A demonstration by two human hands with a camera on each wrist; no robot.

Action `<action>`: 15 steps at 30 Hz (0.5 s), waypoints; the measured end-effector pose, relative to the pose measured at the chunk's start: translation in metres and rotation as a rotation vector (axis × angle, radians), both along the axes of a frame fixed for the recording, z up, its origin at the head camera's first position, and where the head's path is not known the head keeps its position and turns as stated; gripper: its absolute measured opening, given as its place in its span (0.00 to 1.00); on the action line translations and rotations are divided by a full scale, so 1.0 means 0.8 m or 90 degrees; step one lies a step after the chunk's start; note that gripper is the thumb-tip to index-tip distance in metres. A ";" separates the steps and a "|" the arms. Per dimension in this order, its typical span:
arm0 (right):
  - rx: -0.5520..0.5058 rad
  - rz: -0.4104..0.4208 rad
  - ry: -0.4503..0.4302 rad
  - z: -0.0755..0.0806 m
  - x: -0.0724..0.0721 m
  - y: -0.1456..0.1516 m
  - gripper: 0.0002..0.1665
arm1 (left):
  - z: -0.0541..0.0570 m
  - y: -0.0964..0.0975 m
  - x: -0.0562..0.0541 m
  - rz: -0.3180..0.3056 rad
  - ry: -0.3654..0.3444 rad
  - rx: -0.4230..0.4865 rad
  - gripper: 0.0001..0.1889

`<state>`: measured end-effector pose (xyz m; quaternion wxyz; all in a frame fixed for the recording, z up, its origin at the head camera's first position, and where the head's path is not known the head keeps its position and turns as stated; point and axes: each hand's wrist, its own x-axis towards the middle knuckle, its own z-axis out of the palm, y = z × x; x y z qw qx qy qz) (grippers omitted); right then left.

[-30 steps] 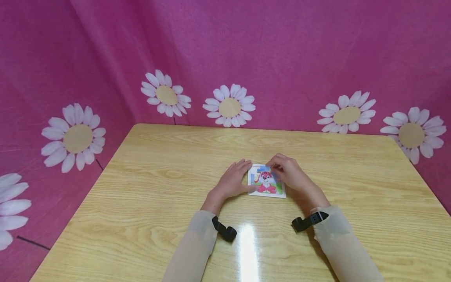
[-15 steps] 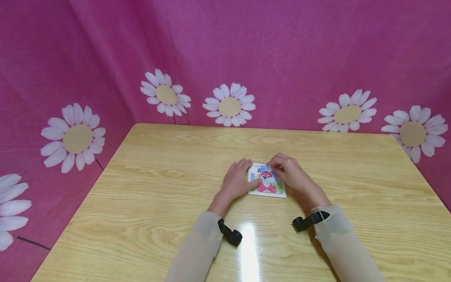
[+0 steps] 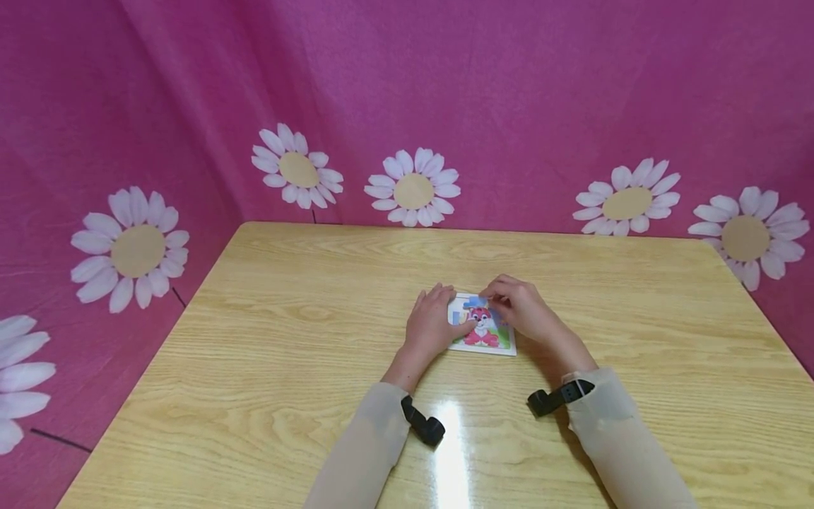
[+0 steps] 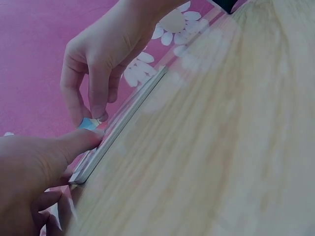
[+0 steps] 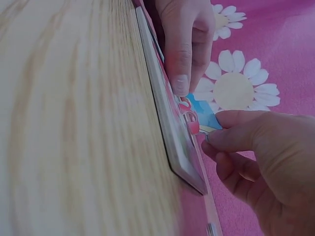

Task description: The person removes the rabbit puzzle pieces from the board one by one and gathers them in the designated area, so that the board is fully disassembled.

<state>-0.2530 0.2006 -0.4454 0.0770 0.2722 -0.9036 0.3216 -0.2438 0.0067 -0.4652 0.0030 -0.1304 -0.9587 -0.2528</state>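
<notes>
Wooden tabletop [image 3: 280,353] bears a puzzle [image 3: 483,339] between left hand [image 3: 429,322], fingers extended, and right hand [image 3: 525,308], pinching a piece [image 5: 203,113].

Long plain beige sleeves, left sleeve [image 3: 362,449] and right sleeve [image 3: 626,442]; right cuff [image 3: 588,397] looks wrinkled. Matte black wrist mounts at the cuffs: left mount [image 3: 415,417], right mount [image 3: 564,395], each with a rounded black block on the inner end. Right one has a pointed outer tip. Left hand [image 3: 431,324], right hand [image 3: 523,307] bare. Finer mount detail too small to read.
</notes>
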 end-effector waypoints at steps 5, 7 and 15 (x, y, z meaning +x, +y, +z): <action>-0.005 -0.011 -0.017 0.000 0.000 -0.001 0.12 | 0.001 0.000 0.000 -0.001 0.001 0.000 0.36; -0.012 -0.020 -0.019 -0.001 -0.001 0.001 0.13 | 0.001 0.000 0.000 -0.002 0.000 0.003 0.36; -0.033 -0.049 -0.015 -0.005 0.000 0.013 0.11 | 0.001 0.000 0.001 -0.004 -0.005 0.012 0.37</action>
